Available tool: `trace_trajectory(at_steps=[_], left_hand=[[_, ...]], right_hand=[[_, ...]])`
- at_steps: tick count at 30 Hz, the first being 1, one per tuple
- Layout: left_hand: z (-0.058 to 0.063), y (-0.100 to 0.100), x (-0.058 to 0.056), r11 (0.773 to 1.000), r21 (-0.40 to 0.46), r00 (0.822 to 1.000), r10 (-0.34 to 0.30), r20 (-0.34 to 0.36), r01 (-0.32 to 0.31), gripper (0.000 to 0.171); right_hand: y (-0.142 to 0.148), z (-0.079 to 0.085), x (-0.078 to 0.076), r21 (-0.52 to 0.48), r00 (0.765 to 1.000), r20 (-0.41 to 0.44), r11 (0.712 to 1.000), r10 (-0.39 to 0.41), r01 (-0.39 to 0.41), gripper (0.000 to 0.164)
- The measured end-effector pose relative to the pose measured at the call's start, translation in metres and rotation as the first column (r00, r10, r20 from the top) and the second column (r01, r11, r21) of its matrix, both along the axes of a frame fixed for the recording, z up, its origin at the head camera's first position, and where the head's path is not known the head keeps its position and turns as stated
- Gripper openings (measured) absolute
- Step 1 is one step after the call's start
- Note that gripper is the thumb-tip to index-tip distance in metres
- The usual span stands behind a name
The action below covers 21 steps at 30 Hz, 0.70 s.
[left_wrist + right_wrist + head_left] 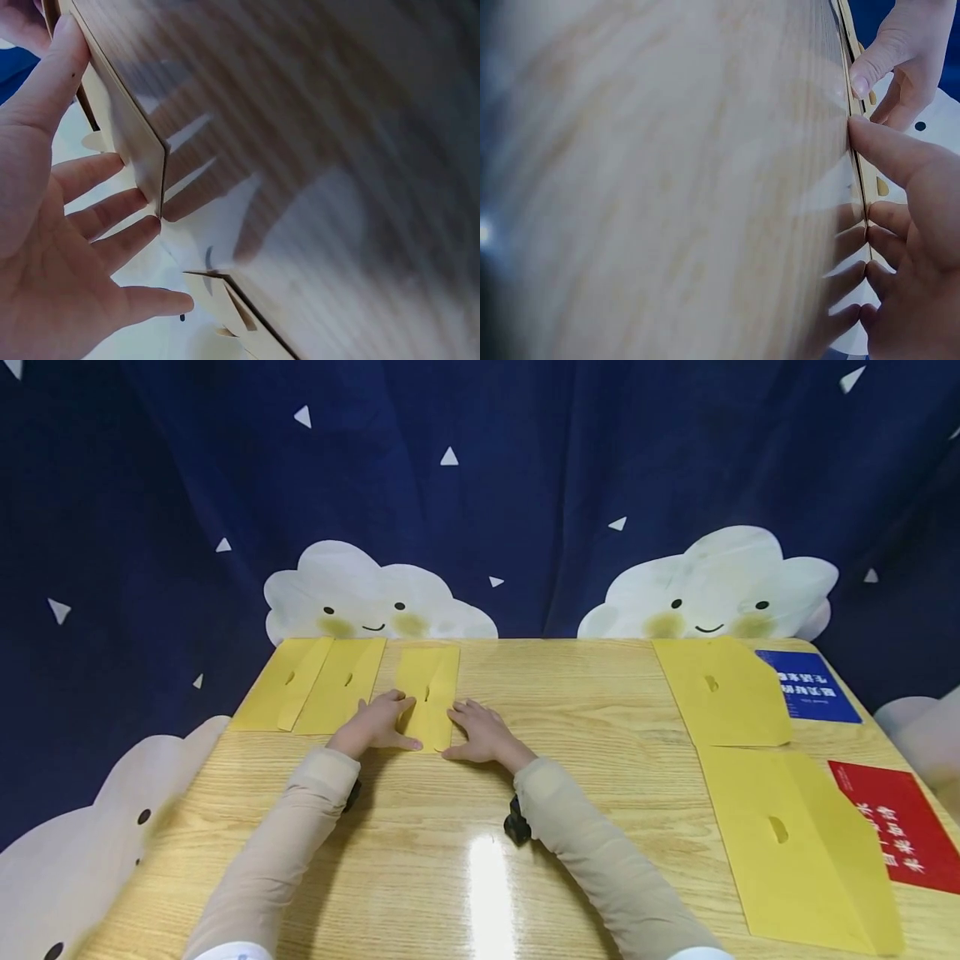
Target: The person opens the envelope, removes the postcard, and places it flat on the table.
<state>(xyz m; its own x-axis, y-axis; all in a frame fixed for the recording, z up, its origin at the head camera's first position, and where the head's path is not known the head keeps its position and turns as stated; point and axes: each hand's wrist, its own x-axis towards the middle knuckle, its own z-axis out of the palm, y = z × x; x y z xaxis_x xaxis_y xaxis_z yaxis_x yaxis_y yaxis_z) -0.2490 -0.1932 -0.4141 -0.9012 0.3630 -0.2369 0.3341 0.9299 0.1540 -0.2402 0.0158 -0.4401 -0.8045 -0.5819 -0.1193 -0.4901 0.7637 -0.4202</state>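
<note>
Head view shows a person's two bare hands at a yellow envelope (431,681) that lies on a wooden table (570,718), toward the far edge and a little left of centre. The left hand (381,722) is open, its fingers spread along the envelope's left side and its thumb by the near corner. The right hand (483,735) is open too, fingertips at the right side and thumb at the near right corner. Neither hand is curled around anything. The wrist views show fingertips against the envelope's edges, with the fingers spread apart. A small slit marks its middle.

To its left, a second envelope (341,693) and a third envelope (270,693) lie side by side, the second just beside the left hand.

Well to the right are two larger-looking yellow sheets with slits: an upper folder (716,689) and, nearer the person, a lower folder (795,843). The upper one partly covers a blue card (813,689); the lower one partly covers a red card (903,827). Both cards carry white writing. Behind the table hangs a dark blue curtain (510,485) with white triangles and smiling clouds.
</note>
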Motion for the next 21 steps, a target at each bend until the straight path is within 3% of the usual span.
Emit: trace_trajectory(at_steps=[21], left_hand=[[-0.001,0.013,0.01,0.999,-0.026,1.0,-0.027,-0.015,0.027,0.09]], right_hand=[[0.013,0.006,0.006,-0.04,0.999,0.022,0.999,0.034,-0.033,0.074]])
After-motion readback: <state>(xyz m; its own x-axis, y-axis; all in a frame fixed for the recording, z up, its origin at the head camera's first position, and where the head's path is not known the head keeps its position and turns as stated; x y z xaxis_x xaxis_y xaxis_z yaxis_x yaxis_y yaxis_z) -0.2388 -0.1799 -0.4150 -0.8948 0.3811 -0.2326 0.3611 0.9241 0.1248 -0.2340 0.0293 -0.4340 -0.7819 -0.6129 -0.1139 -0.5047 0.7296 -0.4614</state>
